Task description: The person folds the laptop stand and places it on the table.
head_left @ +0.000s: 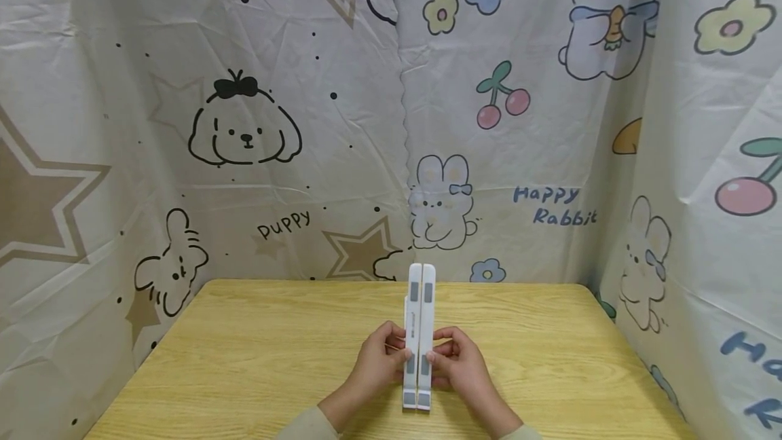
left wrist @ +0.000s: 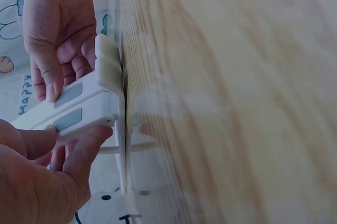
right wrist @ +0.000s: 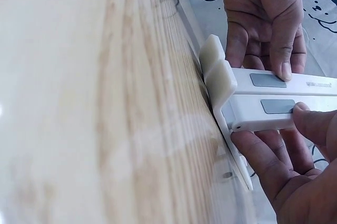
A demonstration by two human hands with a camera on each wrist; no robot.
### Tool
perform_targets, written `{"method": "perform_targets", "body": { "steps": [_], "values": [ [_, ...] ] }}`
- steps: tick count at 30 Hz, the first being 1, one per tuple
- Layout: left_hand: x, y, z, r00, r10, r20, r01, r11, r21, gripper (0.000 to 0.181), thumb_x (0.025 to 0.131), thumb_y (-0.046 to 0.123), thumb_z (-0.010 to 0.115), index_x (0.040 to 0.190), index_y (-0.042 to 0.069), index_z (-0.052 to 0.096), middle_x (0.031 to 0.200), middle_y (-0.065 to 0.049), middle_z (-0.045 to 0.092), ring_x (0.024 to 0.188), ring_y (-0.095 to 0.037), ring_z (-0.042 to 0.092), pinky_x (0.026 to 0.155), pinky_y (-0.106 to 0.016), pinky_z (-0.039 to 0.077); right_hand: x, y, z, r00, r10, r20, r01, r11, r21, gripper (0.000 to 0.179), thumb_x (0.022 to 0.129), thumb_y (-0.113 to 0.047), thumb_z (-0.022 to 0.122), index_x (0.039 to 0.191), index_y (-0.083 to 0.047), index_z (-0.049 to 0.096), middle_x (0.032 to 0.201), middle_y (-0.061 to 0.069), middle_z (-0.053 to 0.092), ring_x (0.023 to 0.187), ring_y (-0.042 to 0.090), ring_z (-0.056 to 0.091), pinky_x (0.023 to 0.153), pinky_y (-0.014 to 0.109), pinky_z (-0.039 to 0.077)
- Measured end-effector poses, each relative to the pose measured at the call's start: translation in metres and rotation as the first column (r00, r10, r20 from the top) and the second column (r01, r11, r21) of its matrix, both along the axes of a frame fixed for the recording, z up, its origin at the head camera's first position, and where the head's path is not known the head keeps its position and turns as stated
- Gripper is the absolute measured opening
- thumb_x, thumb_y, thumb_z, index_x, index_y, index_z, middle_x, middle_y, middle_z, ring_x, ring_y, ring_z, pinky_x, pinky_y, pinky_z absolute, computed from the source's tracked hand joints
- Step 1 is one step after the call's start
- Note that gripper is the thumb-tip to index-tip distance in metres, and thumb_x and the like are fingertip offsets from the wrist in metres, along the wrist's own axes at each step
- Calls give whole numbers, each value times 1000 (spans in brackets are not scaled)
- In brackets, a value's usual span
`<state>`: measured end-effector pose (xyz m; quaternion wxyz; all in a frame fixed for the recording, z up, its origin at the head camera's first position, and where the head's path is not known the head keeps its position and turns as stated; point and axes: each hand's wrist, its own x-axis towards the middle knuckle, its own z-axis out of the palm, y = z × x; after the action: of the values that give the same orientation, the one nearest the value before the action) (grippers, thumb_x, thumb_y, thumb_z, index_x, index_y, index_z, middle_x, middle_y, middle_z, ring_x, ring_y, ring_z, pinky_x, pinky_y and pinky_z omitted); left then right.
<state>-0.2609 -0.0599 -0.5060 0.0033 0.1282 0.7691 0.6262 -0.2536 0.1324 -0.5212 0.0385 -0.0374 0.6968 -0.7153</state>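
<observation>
From where I'm standing, one white stand (head_left: 427,321) is held over the yellow wood-grain table (head_left: 275,338), its length running from 12 o'clock, away from the person, to 6 o'clock. I can't tell whether it touches the tabletop. It has two long bars (head_left: 412,345) side by side, a narrow gap between them, with three grey pads (head_left: 414,291) on each, six in all. Small dark lettering (head_left: 413,324) sits on the left-hand bar. At the 6 o'clock end, two upturned lips (right wrist: 220,84) stand out, one beside the other.

Two hands are on it. The left hand (head_left: 381,362), at 8 o'clock, pinches the left-hand bar: thumb by the middle pad, fingers bent behind. The right hand (head_left: 461,362), at 4 o'clock, grips the other bar the same way, its thumb at that bar's middle pad. Two pale sleeves (head_left: 308,426) show at the wrists.

Beyond the table hangs printed cloth (head_left: 360,39). Reckoning from the stand, one bow-topped dog (head_left: 246,127) is at 11 o'clock, the word "Puppy" (head_left: 284,225) at 10, one bow-wearing rabbit (head_left: 441,212) just past 12, one pair of cherries (head_left: 489,117) at 1, and "Happy Rabbit" (head_left: 546,194) between 1 and 2.
</observation>
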Motion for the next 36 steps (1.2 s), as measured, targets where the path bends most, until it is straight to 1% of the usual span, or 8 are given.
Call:
{"method": "perform_targets", "body": {
  "steps": [13,18,20,23,28,30,32,36],
  "values": [
    [3,3,3,999,34,-22,-36,997,-72,22,89,-6,72,106,3,63,94,-10,61,81,-18,59,64,-24,56,1,-3,3,1000,-21,-3,21,999,40,35,91,5,71,123,2,55,92,14,63,73,23,70,67,50,64],
    [4,3,3,999,47,-13,-48,997,-59,20,88,-5,74,103,2,64,91,-8,63,80,-17,60,65,-24,56,-4,3,8,998,9,-62,1,987,162,33,88,3,76,116,3,59,89,13,68,75,22,70,66,44,65],
    [4,0,1,1000,27,11,-27,999,-20,18,89,-4,73,104,0,64,92,-9,64,81,-17,60,65,-28,59,-7,6,12,996,39,-81,-20,975,221,33,86,1,79,113,3,61,87,12,69,75,22,70,65,41,64],
    [4,-4,-3,997,-14,78,13,1000,21,18,91,-3,72,107,-2,65,94,-11,64,82,-17,61,67,-35,63,-12,11,21,989,113,-97,-74,937,341,31,85,-4,82,109,0,63,88,8,70,75,19,69,64,34,62],
    [13,-13,-1,991,-68,111,74,996,-50,31,89,1,76,116,-7,64,102,-12,68,90,-19,65,75,-31,61,-22,24,47,961,238,-140,-122,822,557,28,86,-17,83,106,-4,68,98,7,73,82,16,66,67,31,57],
    [18,-15,0,989,-94,116,102,992,-70,38,86,-1,78,120,-10,63,106,-14,68,95,-23,66,79,-31,60,-28,31,59,951,264,-158,-120,791,600,31,87,-20,83,111,-5,70,104,9,73,86,18,67,71,33,58],
    [23,-16,1,984,-119,135,131,988,-83,51,84,-2,80,128,-13,58,108,-15,67,98,-27,65,82,-34,60,-35,38,73,945,282,-168,-127,786,605,38,89,-22,82,119,-3,68,113,14,72,92,21,68,77,35,60],
    [30,-13,1,982,-132,131,150,979,-139,66,79,-5,83,137,-11,52,109,-13,65,100,-29,64,86,-42,59,-48,48,97,938,296,-178,-154,819,553,54,91,-28,79,136,-4,61,133,19,65,112,32,68,90,43,61]
  ]
}}
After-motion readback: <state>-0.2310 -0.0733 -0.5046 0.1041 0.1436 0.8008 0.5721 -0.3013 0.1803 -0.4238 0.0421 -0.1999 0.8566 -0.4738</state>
